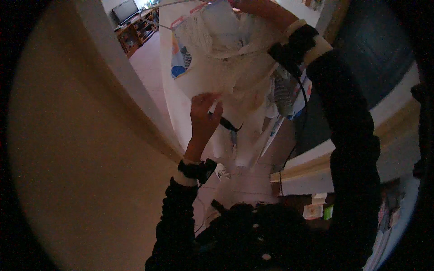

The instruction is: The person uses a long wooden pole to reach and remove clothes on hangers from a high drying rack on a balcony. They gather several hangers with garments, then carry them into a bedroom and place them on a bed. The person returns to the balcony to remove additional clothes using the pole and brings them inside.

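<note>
Light, thin garments (223, 78) hang in front of me, the outermost pale and see-through. A red clothes hanger (177, 22) shows at their left shoulder. At the picture's top edge my right hand (245, 6) is closed around the hanger's top, its fingers partly cut off. My left hand (206, 108) is raised against the front of the pale garment, thumb and fingers curled. Whether it pinches the cloth cannot be made out. Just right of it a dark strip (230, 124) crosses the cloth. Patterned cloth with a blue patch (178, 71) shows behind the pale garment.
A tan wall (84, 152) rises close on my left. On the right are a dark door panel (369, 61) and a pale frame (305, 169). Beyond the opening stand a television (125, 12) and a wooden cabinet (130, 39). Small boxes (313, 210) sit low at right.
</note>
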`<state>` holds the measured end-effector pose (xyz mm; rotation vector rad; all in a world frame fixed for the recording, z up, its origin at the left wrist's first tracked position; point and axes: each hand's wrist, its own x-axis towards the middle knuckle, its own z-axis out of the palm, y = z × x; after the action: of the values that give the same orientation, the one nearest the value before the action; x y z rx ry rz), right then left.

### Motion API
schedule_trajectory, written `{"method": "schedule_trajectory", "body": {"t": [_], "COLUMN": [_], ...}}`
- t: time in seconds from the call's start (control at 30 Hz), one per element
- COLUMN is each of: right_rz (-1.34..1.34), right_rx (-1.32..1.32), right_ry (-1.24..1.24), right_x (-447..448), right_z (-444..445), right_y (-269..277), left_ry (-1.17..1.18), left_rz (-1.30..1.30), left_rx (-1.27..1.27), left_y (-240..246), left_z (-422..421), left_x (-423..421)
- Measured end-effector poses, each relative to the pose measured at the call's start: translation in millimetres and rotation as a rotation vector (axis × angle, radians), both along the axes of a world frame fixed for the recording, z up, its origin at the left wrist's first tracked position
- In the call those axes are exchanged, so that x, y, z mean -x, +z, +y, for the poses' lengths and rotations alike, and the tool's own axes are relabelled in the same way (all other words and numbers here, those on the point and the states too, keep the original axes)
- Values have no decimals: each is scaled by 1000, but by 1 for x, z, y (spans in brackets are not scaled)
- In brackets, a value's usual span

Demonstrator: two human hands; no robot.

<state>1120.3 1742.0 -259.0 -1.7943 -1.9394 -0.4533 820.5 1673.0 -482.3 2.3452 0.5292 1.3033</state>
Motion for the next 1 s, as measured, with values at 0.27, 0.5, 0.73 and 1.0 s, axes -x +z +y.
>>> {"method": "schedule_trajectory", "body": {"t": [0.27, 0.5, 0.73, 1.0], "right_rz": [-682, -128, 233, 145], "right_rx": [-229, -44, 43, 165], "right_ry": [160, 503, 419, 913], "right_x": [-18, -17, -19, 7], "right_z": [43, 34, -26, -31], "right_y": [-3, 31, 29, 64], "left_ry": [-4, -347, 351, 595], "left_rz": [-82, 535, -462, -819], "left_rx": [-87, 123, 456, 492], "left_y": [-7, -30, -41, -31], "left_z": [-20, -7, 51, 37], "left_x": [-40, -48, -7, 113]}}
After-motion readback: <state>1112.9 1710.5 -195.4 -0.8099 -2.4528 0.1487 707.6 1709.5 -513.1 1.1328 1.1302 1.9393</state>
